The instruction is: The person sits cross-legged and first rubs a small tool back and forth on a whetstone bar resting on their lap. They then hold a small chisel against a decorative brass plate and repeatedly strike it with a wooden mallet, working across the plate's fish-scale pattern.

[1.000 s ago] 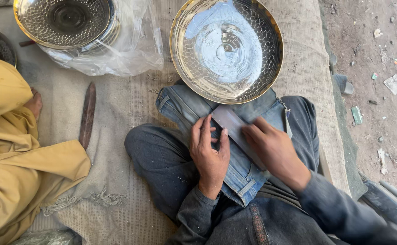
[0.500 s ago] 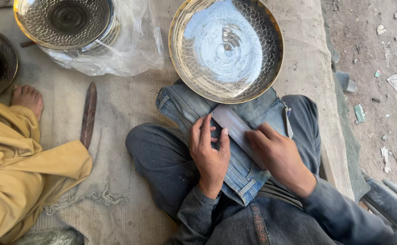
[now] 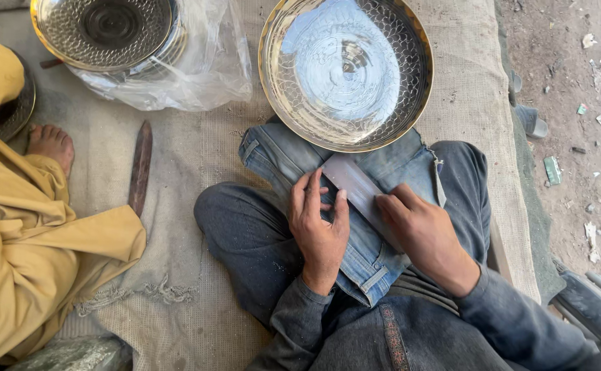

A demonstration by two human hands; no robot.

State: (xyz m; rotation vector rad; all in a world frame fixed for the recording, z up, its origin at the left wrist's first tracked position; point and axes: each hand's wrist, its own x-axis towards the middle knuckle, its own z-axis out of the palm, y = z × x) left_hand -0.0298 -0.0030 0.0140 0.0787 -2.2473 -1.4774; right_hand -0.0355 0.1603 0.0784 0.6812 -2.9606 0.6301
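a: what do i have under my hands?
b: a flat grey strip point(image 3: 363, 196) lying across folded denim point(image 3: 355, 227) on my lap; my left hand point(image 3: 319, 223) rests spread, fingers flat, touching its near edge, and my right hand point(image 3: 424, 233) lies curled on its lower end

a: and around me?
b: a hammered metal bowl point(image 3: 346, 70) just past my knees, a second bowl point(image 3: 104, 29) in clear plastic, a person in yellow point(image 3: 32, 254) seated on the woven mat point(image 3: 197, 144)
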